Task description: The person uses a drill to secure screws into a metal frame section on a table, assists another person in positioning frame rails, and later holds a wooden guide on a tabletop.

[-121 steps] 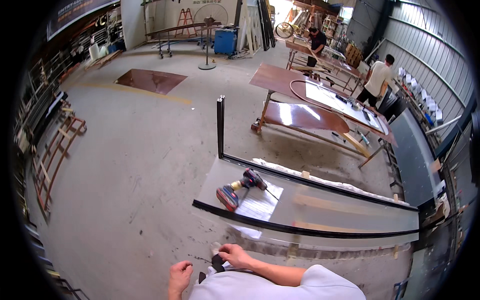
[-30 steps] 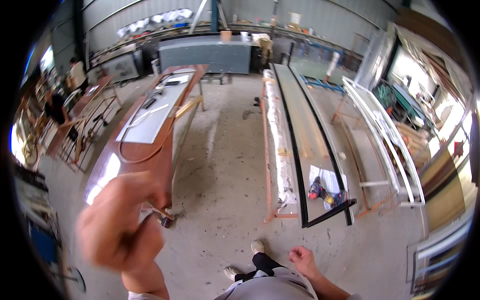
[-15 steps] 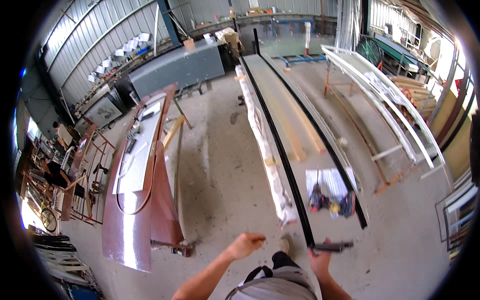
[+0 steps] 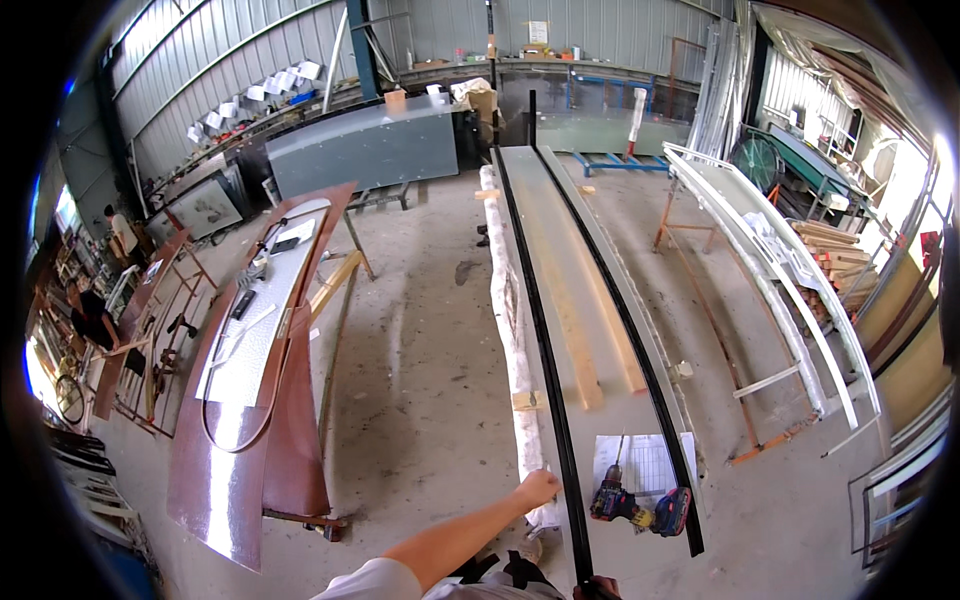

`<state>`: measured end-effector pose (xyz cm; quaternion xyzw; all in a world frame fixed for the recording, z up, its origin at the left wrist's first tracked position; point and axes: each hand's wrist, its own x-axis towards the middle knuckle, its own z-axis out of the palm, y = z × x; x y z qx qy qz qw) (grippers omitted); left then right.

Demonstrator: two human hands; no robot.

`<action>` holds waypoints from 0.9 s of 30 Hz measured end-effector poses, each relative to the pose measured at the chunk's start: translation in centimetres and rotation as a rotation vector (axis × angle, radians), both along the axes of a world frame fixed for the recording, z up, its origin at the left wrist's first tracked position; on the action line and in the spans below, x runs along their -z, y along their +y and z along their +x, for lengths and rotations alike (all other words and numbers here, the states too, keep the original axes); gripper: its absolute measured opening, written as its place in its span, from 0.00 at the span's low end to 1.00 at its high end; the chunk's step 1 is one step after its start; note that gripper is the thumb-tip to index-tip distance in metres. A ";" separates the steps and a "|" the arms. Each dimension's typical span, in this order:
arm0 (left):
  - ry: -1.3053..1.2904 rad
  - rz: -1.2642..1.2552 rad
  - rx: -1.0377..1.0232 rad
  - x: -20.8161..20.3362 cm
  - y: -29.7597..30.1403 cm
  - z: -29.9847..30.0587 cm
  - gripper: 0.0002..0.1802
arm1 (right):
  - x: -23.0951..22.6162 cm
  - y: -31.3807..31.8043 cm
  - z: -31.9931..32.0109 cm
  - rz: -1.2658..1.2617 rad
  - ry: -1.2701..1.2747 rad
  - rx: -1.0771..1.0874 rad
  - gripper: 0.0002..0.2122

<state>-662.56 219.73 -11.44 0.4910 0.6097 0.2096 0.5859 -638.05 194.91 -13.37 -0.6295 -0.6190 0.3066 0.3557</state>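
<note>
Two long black bars, a left one (image 4: 541,340) and a right one (image 4: 628,310), run away from me along a pale panel (image 4: 555,250). My left hand (image 4: 540,487) is closed in a loose fist just left of the left bar, above a white-wrapped length (image 4: 507,330). What it holds, if anything, is hidden. At the lower edge my right hand (image 4: 603,588) is closed at the near end of the left bar, mostly cut off by the picture's edge. Between the bars, a cordless drill (image 4: 612,500) lies on a printed paper sheet (image 4: 648,462).
To the left stands a bench with a brown sheet (image 4: 290,440) and hand tools. A rusty trestle (image 4: 715,340) carries white curved frames (image 4: 790,290) on the right. A grey panel (image 4: 365,150) stands at the back. Co-workers (image 4: 95,325) are far left.
My left hand has moved right and is now beside the left black bar. My right hand has dropped toward the lower edge; the short dark piece at it no longer shows. The view has shifted.
</note>
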 end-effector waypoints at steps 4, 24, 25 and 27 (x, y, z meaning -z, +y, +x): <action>0.158 0.043 0.094 1.5 2.8 1.4 0.20 | 0.0 -1.3 0.5 -0.105 0.101 0.100 0.13; -0.162 -0.179 0.095 9.5 -0.8 -11.8 0.12 | 10.0 -10.4 13.4 -0.493 0.853 0.437 0.18; -0.271 -0.263 0.041 8.1 -1.5 -12.1 0.12 | 11.4 -14.3 15.3 -0.461 1.112 0.506 0.18; -0.263 -0.324 -0.102 11.4 -3.6 -20.9 0.13 | 1.5 -4.5 9.7 -0.378 0.031 0.421 0.26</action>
